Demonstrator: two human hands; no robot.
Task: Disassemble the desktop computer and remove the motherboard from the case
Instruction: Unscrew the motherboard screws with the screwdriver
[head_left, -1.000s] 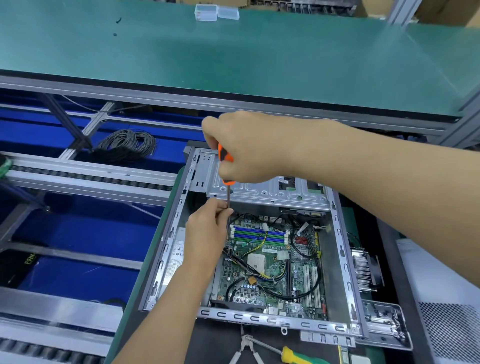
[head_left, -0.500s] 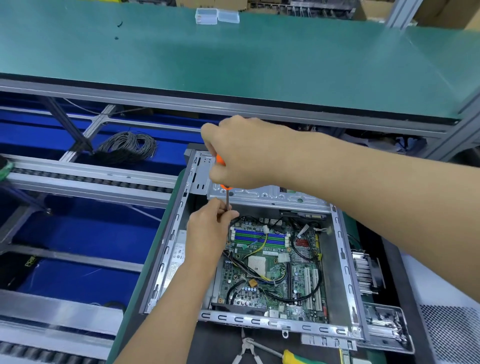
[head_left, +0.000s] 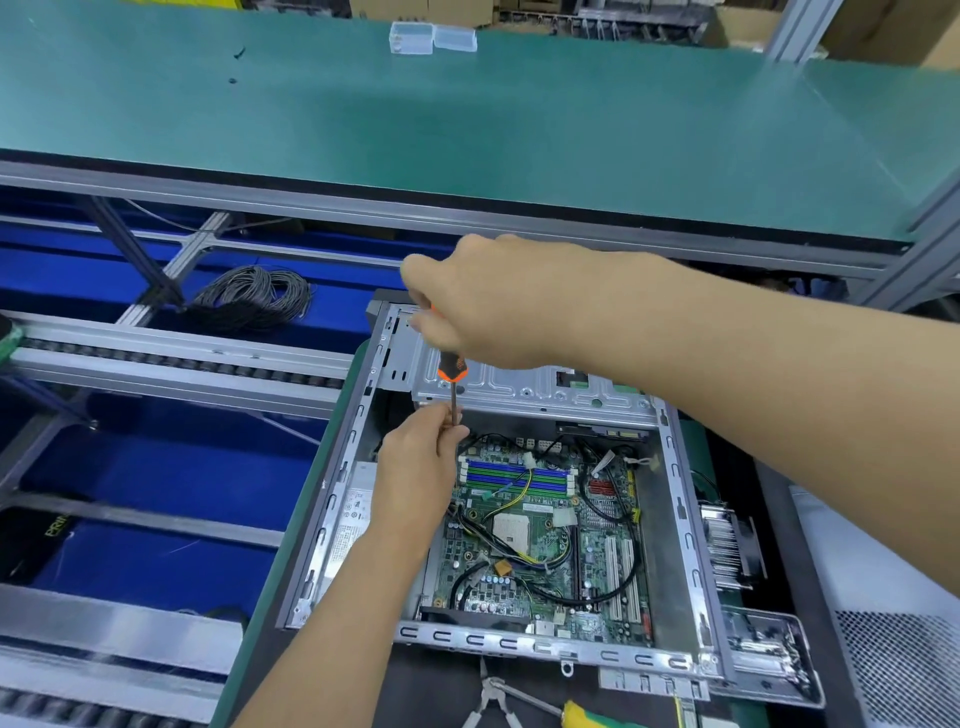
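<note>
Head view: right hand (head_left: 483, 301) clenches the screwdriver (head_left: 451, 371) handle, now lifted a little, more orange showing than a second ago. Left hand (head_left: 415, 467) pinches the shaft, guiding the tip at the motherboard (head_left: 550, 530) far-left corner. Board still sits in the case (head_left: 675, 467), cables attached. Screw likely backing out.

A person's right hand (head_left: 488, 301) grips the orange-and-black handle of a screwdriver (head_left: 452, 382) held upright over an open desktop computer case (head_left: 332, 499), while the left hand (head_left: 421, 462) pinches its shaft at the green motherboard's (head_left: 540, 551) far left corner. Black cables cross the board. Pliers (head_left: 493, 699) lie just in front of the case on the workbench.
</note>
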